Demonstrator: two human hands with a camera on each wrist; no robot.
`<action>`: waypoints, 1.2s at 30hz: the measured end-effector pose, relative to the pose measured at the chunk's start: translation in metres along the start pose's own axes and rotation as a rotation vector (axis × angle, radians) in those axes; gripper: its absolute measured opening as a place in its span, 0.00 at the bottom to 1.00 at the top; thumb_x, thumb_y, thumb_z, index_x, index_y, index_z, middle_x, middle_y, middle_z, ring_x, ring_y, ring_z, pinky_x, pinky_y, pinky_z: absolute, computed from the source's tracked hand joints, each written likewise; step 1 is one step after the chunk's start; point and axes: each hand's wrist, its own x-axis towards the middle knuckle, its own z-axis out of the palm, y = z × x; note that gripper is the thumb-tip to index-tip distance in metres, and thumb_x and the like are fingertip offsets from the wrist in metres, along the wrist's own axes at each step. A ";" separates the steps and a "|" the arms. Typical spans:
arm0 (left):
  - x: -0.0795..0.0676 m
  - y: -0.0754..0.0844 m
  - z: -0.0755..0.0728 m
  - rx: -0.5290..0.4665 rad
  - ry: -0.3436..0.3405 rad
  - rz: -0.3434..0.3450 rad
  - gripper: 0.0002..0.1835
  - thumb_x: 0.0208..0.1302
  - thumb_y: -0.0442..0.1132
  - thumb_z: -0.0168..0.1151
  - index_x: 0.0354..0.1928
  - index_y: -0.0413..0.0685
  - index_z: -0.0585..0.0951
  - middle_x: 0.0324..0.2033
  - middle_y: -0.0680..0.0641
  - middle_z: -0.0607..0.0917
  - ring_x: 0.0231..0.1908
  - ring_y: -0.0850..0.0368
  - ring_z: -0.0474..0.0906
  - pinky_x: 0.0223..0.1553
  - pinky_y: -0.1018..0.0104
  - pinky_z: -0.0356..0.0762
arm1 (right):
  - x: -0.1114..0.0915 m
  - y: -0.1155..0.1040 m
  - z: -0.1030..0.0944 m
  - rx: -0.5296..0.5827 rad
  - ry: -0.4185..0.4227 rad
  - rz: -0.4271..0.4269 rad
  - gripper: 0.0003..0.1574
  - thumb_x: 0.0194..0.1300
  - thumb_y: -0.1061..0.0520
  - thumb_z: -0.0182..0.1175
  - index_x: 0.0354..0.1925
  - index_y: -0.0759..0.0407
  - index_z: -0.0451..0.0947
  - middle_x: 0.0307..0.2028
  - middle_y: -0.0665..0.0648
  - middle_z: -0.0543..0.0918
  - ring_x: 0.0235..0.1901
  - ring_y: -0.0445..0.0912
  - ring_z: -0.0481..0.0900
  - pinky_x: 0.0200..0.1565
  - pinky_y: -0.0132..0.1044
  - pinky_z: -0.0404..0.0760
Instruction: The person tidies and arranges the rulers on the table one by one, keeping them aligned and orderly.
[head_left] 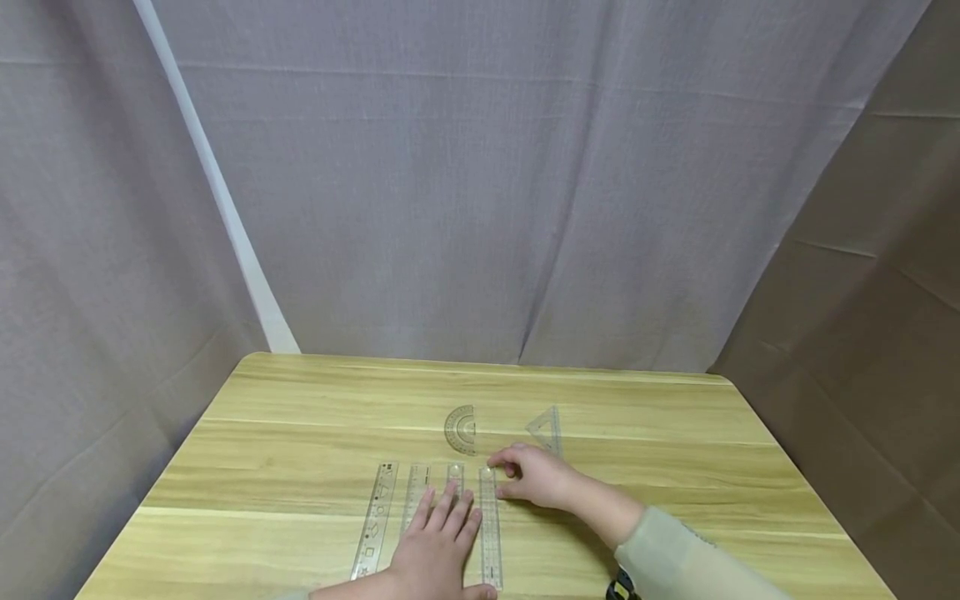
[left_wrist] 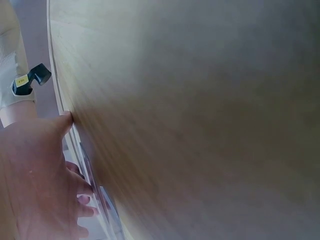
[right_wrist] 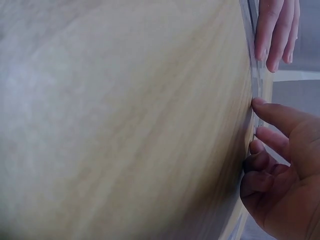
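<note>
Clear rulers lie side by side on the wooden table. My left hand is spread flat, palm down, over the middle ones, its fingers straight. Beneath its fingers, the second ruler and third ruler are partly covered. At the right end of the row, my right hand holds the far end of the fourth ruler, thumb at its right edge and index fingertip at its top. The right wrist view shows that hand's other fingers curled. A stencil ruler with cut-out shapes lies leftmost.
A clear protractor lies beyond the rulers, its curved side to the left. A clear triangular set square is behind my right hand, which partly hides it. Grey curtains hang around the table.
</note>
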 end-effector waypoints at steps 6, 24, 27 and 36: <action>0.000 0.000 -0.002 0.012 -0.008 0.000 0.53 0.58 0.83 0.28 0.74 0.54 0.66 0.75 0.47 0.60 0.75 0.44 0.49 0.72 0.43 0.52 | 0.000 0.000 0.000 -0.020 0.011 -0.011 0.25 0.61 0.50 0.71 0.55 0.55 0.81 0.33 0.46 0.74 0.33 0.40 0.69 0.35 0.34 0.72; 0.000 0.000 -0.008 0.012 -0.042 0.003 0.53 0.58 0.83 0.28 0.75 0.56 0.64 0.76 0.48 0.57 0.76 0.45 0.47 0.72 0.43 0.50 | 0.001 0.001 -0.001 -0.005 0.036 -0.025 0.27 0.60 0.52 0.71 0.56 0.59 0.79 0.31 0.46 0.74 0.32 0.40 0.70 0.36 0.34 0.74; 0.000 -0.002 -0.007 -0.025 -0.011 0.018 0.52 0.59 0.82 0.28 0.74 0.54 0.65 0.75 0.47 0.59 0.75 0.44 0.49 0.72 0.41 0.51 | 0.000 0.004 0.001 0.005 0.057 -0.024 0.28 0.61 0.50 0.70 0.57 0.59 0.79 0.31 0.45 0.75 0.32 0.40 0.71 0.38 0.35 0.75; 0.006 -0.010 -0.014 -0.145 0.068 -0.024 0.50 0.63 0.79 0.35 0.74 0.49 0.64 0.74 0.44 0.61 0.75 0.40 0.50 0.71 0.37 0.48 | -0.009 0.007 0.002 0.032 0.152 -0.049 0.25 0.65 0.49 0.65 0.57 0.57 0.78 0.37 0.45 0.79 0.36 0.38 0.74 0.42 0.35 0.78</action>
